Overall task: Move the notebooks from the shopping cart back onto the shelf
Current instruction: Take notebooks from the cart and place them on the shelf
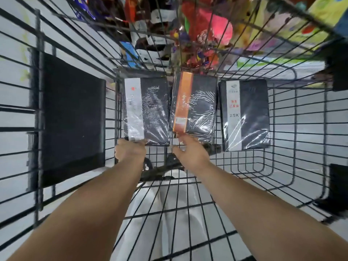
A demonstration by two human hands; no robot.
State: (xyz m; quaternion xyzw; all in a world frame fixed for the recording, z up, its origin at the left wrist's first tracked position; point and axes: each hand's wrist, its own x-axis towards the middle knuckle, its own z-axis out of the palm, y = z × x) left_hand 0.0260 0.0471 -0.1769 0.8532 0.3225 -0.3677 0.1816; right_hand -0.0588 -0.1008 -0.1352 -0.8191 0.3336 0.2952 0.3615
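Three black, shrink-wrapped notebooks lie side by side in the wire shopping cart (282, 151). The left hand (130, 150) grips the near edge of the white-banded notebook (148, 110). The right hand (190, 151), fingers spread, touches the orange-banded notebook (194, 106). The right notebook (244, 113) reads "25K".

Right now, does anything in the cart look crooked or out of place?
Yes. The middle stack, with the orange band, sits tilted and its lower notebooks fan out, while the left stack and right stack lie squarer. The left hand grips the left stack; the right hand touches the middle one.
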